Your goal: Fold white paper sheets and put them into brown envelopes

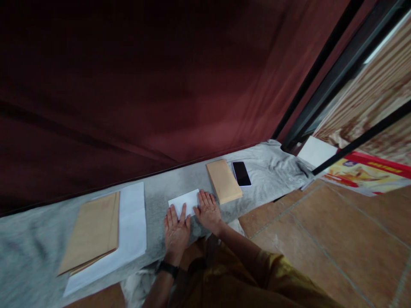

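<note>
A folded white sheet of paper [185, 199] lies on the grey cloth in front of me. My left hand [177, 231] rests flat on its near left part, fingers spread. On the right end of the paper lies my right hand [208, 211], palm down with the fingers stretched out. Part of the paper is hidden under both hands. Just right of my right hand is a small stack of brown envelopes [224, 180]. Beyond these lies a phone [242, 173] with a dark screen.
Large brown envelopes [93, 226] sit on white sheets [134, 222] at the left. Grey cloth [157, 214] covers the narrow surface, backed by a dark red curtain [180, 107]. At the right are a black metal frame [321, 55], a printed carton [369, 171] and a tiled floor [321, 235].
</note>
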The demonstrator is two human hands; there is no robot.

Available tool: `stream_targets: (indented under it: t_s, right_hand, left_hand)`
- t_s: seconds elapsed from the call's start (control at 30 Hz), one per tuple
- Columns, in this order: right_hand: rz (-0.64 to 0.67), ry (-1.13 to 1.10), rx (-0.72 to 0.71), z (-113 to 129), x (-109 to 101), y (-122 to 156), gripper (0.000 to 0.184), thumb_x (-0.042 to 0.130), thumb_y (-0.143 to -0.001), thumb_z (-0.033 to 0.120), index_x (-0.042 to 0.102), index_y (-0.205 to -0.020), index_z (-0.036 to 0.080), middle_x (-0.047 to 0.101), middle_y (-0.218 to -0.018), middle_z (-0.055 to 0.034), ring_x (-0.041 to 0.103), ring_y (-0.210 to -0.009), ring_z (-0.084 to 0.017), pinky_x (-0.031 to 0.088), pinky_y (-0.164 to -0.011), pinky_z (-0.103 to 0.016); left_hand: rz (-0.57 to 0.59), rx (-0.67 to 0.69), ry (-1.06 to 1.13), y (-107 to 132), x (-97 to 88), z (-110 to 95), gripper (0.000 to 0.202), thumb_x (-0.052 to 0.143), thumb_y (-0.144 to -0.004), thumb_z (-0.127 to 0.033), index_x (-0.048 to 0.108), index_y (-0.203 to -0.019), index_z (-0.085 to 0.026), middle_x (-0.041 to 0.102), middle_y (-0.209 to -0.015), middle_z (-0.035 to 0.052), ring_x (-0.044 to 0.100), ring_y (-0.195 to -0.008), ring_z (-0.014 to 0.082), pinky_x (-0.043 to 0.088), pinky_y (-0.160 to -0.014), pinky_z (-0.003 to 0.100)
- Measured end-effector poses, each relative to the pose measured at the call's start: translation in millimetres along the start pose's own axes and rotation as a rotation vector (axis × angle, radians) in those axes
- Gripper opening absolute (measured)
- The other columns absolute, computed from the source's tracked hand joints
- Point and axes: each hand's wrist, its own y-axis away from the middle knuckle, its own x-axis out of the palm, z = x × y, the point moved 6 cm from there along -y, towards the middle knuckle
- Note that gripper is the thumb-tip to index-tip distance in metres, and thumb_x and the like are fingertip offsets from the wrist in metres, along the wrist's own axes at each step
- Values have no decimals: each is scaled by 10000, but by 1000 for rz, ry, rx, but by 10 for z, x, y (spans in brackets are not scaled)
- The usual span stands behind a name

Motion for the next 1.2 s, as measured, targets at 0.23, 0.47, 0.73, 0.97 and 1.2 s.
stream_targets:
  t_s: [0.23,0.47,0.73,0.97,1.2]
  right_hand:
    - [1,13,-17,8,-6,-7,658,447,-1035,432,347,-1570,63,414,-1594,-166,359,-1488,-280,271,-1214,-458]
    - [-3,28,-18,9,16,1,645,443,-1034,420,361,-1565,64,414,-1594,-164,362,-1487,-287,259,-1216,-462]
    - [14,2,-4,4,-29,3,629,447,-1036,410,374,-1560,70,394,-1607,-159,349,-1496,-289,245,-1227,-471]
    - [94,-89,-199,388,-66,-18,500,422,-1051,304,441,-1537,191,403,-1618,-83,387,-1477,-227,262,-1236,-445]
    - [112,-86,-214,275,1,67,511,496,-1034,381,483,-1508,190,466,-1576,-91,431,-1449,-228,321,-1212,-431]
  left_hand:
    - [-6,-24,-2,-1,-8,4,557,473,-1002,-296,411,-1553,-240,195,-1682,209,262,-1530,394,357,-1161,606]
    - [9,-52,12,8,18,18,544,476,-997,-290,440,-1537,-238,218,-1679,199,257,-1535,381,345,-1170,602]
    - [63,-87,33,-14,49,37,540,480,-993,-306,460,-1526,-222,202,-1683,203,254,-1535,386,316,-1182,606]
    - [105,-74,5,2,63,47,573,418,-984,-246,407,-1554,-197,229,-1676,209,229,-1547,363,311,-1186,597]
    - [101,-59,11,10,45,53,571,391,-993,-280,398,-1559,-208,235,-1679,188,201,-1558,345,303,-1194,591]
